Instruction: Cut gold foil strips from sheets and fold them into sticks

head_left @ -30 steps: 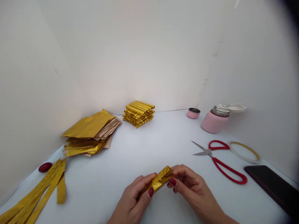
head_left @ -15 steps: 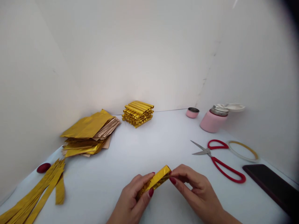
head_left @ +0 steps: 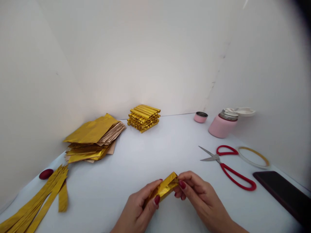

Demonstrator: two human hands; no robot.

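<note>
A folded gold foil paper bar (head_left: pixel 167 186) tilts up to the right above the white table, at the bottom middle of the head view. My left hand (head_left: pixel 142 204) is closed round its lower left end, thumb on the near side and fingers behind. At the upper right end, my right hand (head_left: pixel 198 194) pinches the bar's edge between thumb and forefinger. The bar's left end is hidden inside my left hand.
Gold paper sheets (head_left: pixel 93 129) and gold strips (head_left: pixel 46 200) lie left, beside a dark red oval object (head_left: pixel 46 174). Folded gold bars (head_left: pixel 143 117) are stacked behind. Right: open scissors (head_left: pixel 215 158), a ring (head_left: pixel 255 157), a phone (head_left: pixel 282 191), a pink bottle (head_left: pixel 222 126) and a pink cap (head_left: pixel 200 117).
My right thumb and forefinger have shifted slightly at the bar's right end, and more of its curled fingers now show below. My left hand keeps its hold.
</note>
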